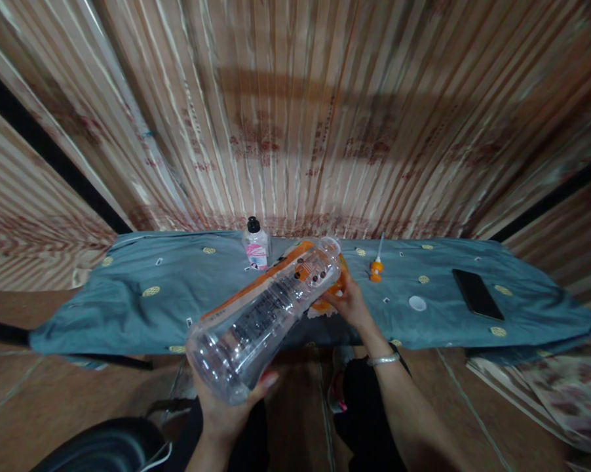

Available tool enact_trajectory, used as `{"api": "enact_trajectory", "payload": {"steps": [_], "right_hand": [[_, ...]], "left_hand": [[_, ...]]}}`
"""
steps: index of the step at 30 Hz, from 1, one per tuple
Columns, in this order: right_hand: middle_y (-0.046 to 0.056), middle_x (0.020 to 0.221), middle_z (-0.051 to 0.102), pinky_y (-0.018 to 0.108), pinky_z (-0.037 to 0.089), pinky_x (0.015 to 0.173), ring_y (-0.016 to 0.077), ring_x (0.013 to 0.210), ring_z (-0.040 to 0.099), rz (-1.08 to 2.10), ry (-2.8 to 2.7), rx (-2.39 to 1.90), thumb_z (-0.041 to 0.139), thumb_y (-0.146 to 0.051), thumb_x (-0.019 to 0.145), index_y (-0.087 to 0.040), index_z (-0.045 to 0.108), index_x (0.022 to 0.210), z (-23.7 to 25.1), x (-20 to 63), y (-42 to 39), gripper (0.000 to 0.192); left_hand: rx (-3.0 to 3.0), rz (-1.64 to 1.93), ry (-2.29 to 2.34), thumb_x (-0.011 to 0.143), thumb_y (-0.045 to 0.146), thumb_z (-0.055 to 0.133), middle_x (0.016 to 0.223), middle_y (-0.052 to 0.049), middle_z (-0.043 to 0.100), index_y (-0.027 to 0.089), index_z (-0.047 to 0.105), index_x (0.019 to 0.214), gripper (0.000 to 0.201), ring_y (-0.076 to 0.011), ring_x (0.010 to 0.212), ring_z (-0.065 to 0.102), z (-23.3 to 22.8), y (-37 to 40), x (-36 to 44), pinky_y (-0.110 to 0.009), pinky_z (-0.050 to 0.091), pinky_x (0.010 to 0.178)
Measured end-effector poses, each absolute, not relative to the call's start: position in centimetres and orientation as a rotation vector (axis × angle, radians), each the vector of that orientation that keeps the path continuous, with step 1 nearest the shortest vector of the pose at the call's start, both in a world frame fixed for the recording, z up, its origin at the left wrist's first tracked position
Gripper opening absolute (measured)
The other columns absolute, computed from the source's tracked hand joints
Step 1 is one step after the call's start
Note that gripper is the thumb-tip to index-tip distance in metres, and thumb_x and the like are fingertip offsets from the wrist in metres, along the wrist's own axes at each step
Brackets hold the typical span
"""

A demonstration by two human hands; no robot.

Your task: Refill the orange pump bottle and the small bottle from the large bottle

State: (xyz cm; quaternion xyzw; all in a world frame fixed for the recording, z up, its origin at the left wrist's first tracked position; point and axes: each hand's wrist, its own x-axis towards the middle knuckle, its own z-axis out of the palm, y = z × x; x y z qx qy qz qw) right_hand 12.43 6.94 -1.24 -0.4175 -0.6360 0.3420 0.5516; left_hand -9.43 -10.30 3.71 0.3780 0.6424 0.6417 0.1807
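A large clear plastic bottle (270,308) with an orange label is tilted over the table, its mouth toward the upper right. My left hand (229,400) is closed around its lower end, thumb along the near side. At the neck end, my right hand (349,300) has its fingers curled around an orange container (322,305). Most of that container is hidden behind the bottle, and I cannot tell its full shape. An orange pump head (375,270) with a pale tube lies to the right. A small clear bottle (256,252) with a black cap and pink label stands behind.
A blue-green patterned cloth covers the narrow table (128,298). On its right side lie a white round cap (417,303) and a black phone (477,294). A striped curtain (295,131) hangs behind. A dark round stool (103,449) is at lower left.
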Motion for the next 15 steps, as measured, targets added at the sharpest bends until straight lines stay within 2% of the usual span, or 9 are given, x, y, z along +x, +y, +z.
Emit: {"api": "enact_trajectory", "payload": {"steps": [8,12,15], "right_hand": [[0.009,0.124,0.072,0.053,0.055,0.106,0.0305,0.115,0.069,0.817,-1.494,-0.982,0.087,-0.049,0.072,-0.027,0.065,0.129,-1.62,12.57,7.04,0.065],[0.007,0.124,0.073,0.051,0.055,0.106,0.0290,0.115,0.069,0.808,-1.489,-0.990,0.088,-0.049,0.071,-0.029,0.065,0.129,-1.58,12.51,7.02,0.067],[0.009,0.124,0.073,0.051,0.056,0.104,0.0298,0.113,0.069,0.800,-1.482,-1.001,0.088,-0.051,0.070,-0.026,0.065,0.128,-1.46,12.46,7.02,0.067]], "left_hand": [[1.084,1.841,1.836,0.051,0.080,0.084,0.102,-0.004,0.067,0.024,0.054,0.116,0.091,-0.0280,0.095,0.070,3.72,-10.28,-9.32,-0.042,0.061,0.093],[1.126,1.807,1.835,0.052,0.079,0.084,0.100,-0.003,0.066,0.024,0.053,0.119,0.092,-0.0278,0.091,0.071,3.50,-10.27,-9.69,-0.042,0.062,0.088],[1.131,1.806,1.830,0.051,0.077,0.086,0.099,-0.003,0.065,0.024,0.054,0.122,0.095,-0.0279,0.090,0.070,3.35,-10.21,-9.82,-0.043,0.062,0.087]]}}
